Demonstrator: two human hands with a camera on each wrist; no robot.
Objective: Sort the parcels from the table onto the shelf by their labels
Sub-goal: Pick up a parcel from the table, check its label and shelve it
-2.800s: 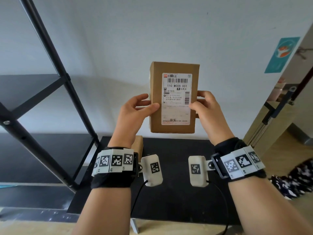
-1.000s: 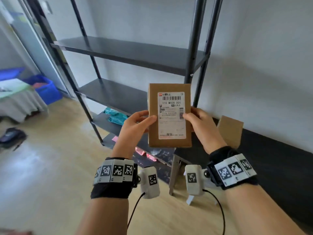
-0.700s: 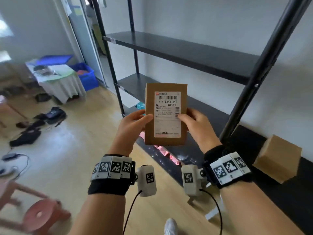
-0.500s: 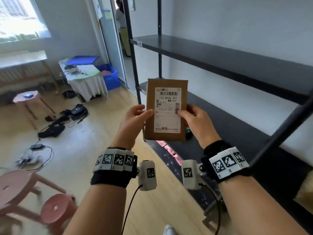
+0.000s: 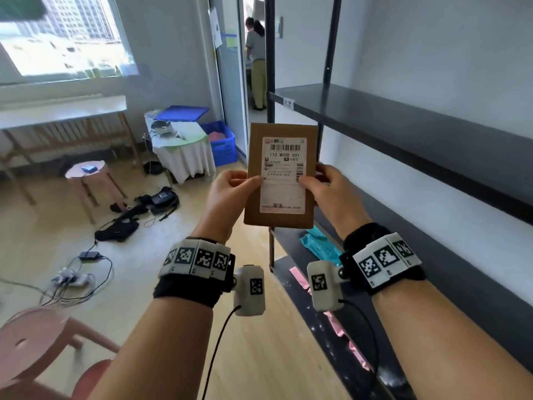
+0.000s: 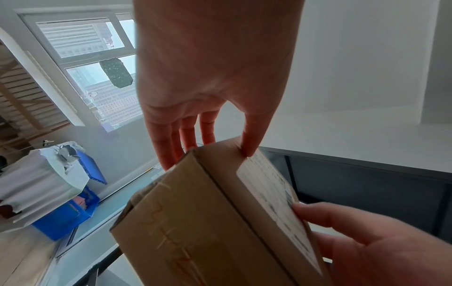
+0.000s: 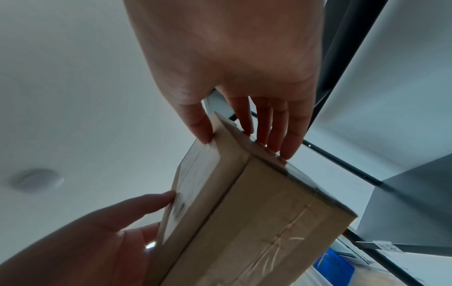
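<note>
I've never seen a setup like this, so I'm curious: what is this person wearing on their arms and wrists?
The forearms are bare, with no sleeves. Each wrist has a black fabric band: left wristband, right wristband. Over each band runs a strip of white tiles printed with black square codes. A small white camera pod, also code-marked, hangs inside each wrist, left pod and right pod, each trailing a thin black cable.

Cardboard parcel held upright, label facing camera, left of shelf. Left hand and right hand pinch its side edges, thumbs on front.
</note>
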